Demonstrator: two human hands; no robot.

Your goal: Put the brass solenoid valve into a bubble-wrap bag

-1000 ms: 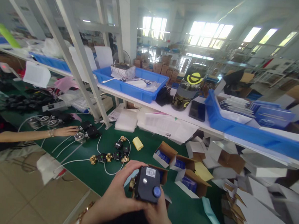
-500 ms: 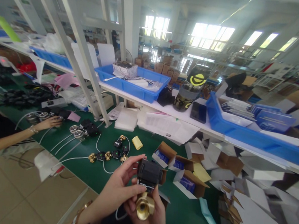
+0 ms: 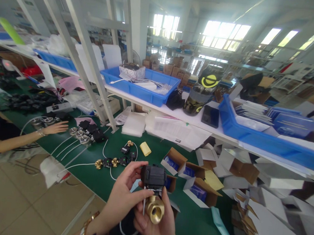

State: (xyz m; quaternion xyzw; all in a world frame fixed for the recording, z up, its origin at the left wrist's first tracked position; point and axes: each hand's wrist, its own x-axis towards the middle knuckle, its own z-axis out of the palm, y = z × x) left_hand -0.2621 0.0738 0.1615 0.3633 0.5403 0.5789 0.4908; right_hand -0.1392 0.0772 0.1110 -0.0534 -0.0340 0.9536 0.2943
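Note:
A motorized valve (image 3: 154, 177), with a black box body on top and a brass fitting below, is held between both my hands near the bottom centre. My left hand (image 3: 124, 190) grips its left side, thumb across the lower edge of the black body. My right hand (image 3: 157, 224) wraps the brass part from below and the right. A white cable loops down under the hands. On the green bench (image 3: 84, 177), several similar brass-and-black valves (image 3: 114, 162) lie just beyond my left hand. Small open boxes with blue packets (image 3: 198, 192) stand to the right.
Flattened and folded white cartons (image 3: 270, 223) pile up at the right. A shelf holds blue trays (image 3: 137, 89), a bottle (image 3: 201, 95) and a phone (image 3: 210, 116). At the left, another person's hand (image 3: 56, 128) reaches beside steel-ended valves (image 3: 84, 139).
The valve has turned slightly in my hands, its brass opening now facing more to the right. At the left, another steel-ended valve lies in the group and the other person's hand has opened away from it.

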